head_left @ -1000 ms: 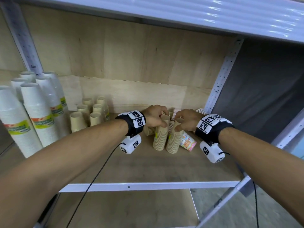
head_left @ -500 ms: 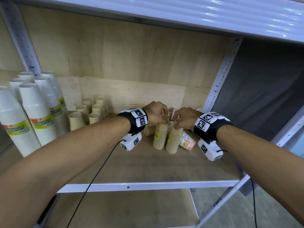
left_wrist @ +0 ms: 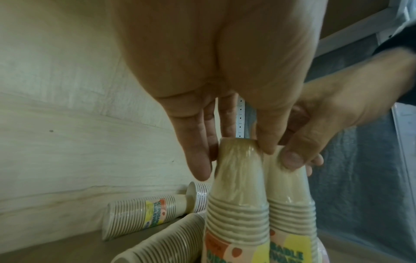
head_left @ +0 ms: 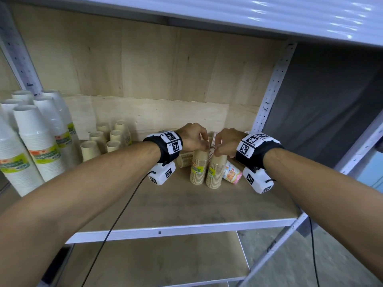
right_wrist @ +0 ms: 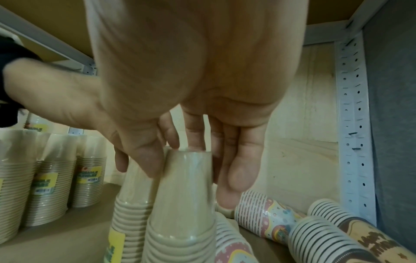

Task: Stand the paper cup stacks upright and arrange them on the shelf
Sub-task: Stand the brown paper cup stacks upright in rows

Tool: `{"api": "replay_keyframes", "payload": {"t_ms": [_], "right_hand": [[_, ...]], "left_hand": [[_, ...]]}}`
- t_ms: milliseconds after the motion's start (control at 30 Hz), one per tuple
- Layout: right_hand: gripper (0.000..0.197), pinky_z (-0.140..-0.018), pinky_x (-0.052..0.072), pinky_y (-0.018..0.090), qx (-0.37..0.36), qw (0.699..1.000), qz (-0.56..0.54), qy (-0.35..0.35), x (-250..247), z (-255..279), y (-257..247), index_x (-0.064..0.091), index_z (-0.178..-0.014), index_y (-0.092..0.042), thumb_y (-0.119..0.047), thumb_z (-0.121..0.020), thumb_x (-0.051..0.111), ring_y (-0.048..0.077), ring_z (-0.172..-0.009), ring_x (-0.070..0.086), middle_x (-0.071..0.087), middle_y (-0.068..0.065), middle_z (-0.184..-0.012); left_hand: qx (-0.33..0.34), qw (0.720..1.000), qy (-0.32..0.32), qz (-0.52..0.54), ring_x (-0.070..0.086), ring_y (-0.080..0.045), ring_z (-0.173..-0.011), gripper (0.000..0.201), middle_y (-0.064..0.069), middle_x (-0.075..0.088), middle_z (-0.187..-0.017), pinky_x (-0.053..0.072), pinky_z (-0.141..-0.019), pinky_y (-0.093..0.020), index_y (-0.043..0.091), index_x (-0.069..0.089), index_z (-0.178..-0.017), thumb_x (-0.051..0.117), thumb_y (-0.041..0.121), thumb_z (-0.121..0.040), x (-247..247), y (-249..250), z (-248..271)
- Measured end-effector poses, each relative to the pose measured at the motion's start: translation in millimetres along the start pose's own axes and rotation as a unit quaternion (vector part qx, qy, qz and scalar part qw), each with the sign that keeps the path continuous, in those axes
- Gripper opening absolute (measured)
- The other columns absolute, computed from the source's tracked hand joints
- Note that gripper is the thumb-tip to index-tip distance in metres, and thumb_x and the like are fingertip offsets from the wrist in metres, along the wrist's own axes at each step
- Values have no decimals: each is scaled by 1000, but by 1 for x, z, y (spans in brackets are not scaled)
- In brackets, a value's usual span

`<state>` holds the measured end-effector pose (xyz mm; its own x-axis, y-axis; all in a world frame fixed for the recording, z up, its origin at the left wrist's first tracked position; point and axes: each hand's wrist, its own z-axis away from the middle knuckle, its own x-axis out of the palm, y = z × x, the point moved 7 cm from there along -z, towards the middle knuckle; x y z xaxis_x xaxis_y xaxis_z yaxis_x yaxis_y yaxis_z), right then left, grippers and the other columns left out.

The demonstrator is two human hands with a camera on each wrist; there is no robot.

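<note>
A wooden shelf board (head_left: 186,206) with a white metal front edge is carrying two upright tan paper cup stacks (head_left: 199,168), toppled tan stacks (left_wrist: 144,216) behind them, patterned stacks (right_wrist: 265,216) lying at the right, and white cup stacks (head_left: 39,141) standing at the left.

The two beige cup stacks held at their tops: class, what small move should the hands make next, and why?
Probably slide both stacks left toward the upright beige group. The left hand grips the left stack and the right hand grips the right stack; both already stand upright, pressed together, amid stacks lying on their sides.
</note>
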<state>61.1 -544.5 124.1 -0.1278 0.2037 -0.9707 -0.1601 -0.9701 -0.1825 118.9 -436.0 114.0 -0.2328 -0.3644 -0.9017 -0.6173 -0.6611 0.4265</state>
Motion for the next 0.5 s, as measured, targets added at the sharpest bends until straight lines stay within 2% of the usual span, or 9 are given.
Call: {"api": "replay_keyframes", "payload": {"t_ms": [100, 167, 233, 367, 500], "right_hand": [[35, -56, 42, 25, 11, 1000, 0, 16, -3, 1, 0, 63, -84, -9, -42, -77, 72, 16, -56, 54, 56, 1, -65], [33, -49, 38, 23, 13, 1000, 7, 27, -4, 1, 0, 54, -69, -13, -38, -76, 74, 15, -54, 52, 52, 1, -62], [33, -46, 34, 22, 14, 1000, 7, 22, -3, 3, -2, 49, -63, -12, -27, -78, 73, 15, -51, 50, 50, 2, -59], [26, -47, 29, 19, 11, 1000, 11, 2, -1, 3, -4, 48, -63, -9, -13, -78, 69, 18, -50, 45, 45, 4, -55], [18, -48, 31, 20, -8, 1000, 13, 4, -1, 1, -7, 61, -79, -4, -19, -78, 70, 21, -59, 50, 48, 4, -58]], "left_hand": [[5, 1000, -21, 15, 57, -16, -96, 52, 2, 61, -111, 43, -79, -26, 24, 58, -129, 72, 38, -81, 1, 2, 1], [14, 999, -30, 12, 58, -16, -96, 47, 2, 63, -112, 45, -79, -27, 24, 62, -127, 71, 35, -82, 1, 4, 1], [23, 999, -28, 8, 60, -15, -97, 36, 2, 66, -110, 48, -81, -28, 21, 69, -118, 70, 32, -83, 1, 6, 1], [23, 1000, -8, 9, 59, -14, -92, 30, 3, 63, -99, 42, -75, -24, 19, 73, -110, 73, 32, -83, 1, 7, 0], [14, 1000, -15, 15, 59, -17, -94, 36, -1, 64, -103, 44, -78, -25, 24, 68, -116, 73, 35, -82, 3, 7, 0]]}}
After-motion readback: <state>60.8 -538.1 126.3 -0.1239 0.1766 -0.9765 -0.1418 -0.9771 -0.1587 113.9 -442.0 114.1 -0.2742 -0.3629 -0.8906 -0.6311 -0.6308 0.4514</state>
